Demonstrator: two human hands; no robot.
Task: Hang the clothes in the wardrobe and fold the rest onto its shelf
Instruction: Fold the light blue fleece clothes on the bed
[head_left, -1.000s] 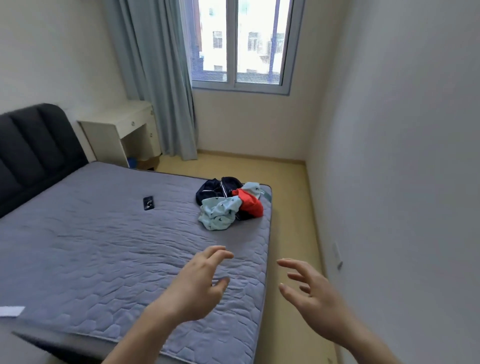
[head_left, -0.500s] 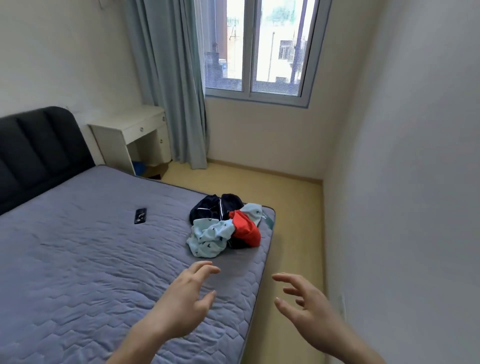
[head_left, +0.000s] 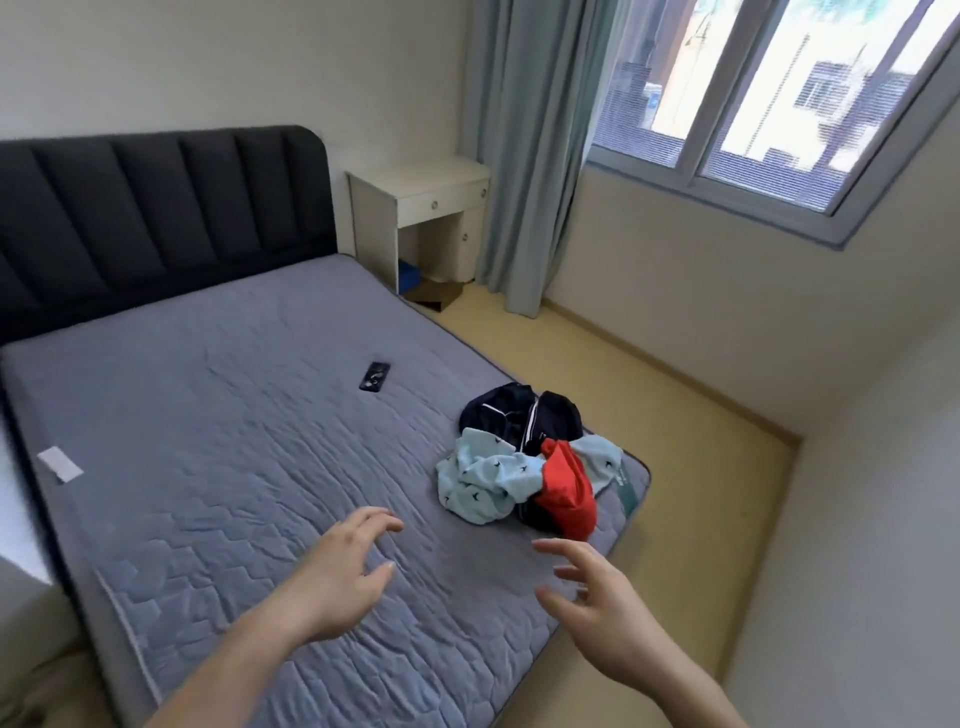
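head view: clothes pile (head_left: 524, 467) at one o'clock on mattress (head_left: 234, 441). left hand (head_left: 340, 577), right hand (head_left: 602, 608): fingers released, empty. best lift one garment, not the bundle.

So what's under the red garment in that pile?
The red garment lies on a dark navy garment and overlaps the light blue patterned one. Anything deeper in the pile is covered.

**One head camera over the foot of the bed**

We have a single wide-angle view, worn on the head, looking forward and down across the bed (head_left: 234, 441) from its foot edge toward the headboard (head_left: 156, 208) and the window (head_left: 779, 104). It is tilted, and sits close above both forearms, so the bed's near corner fills the foreground.
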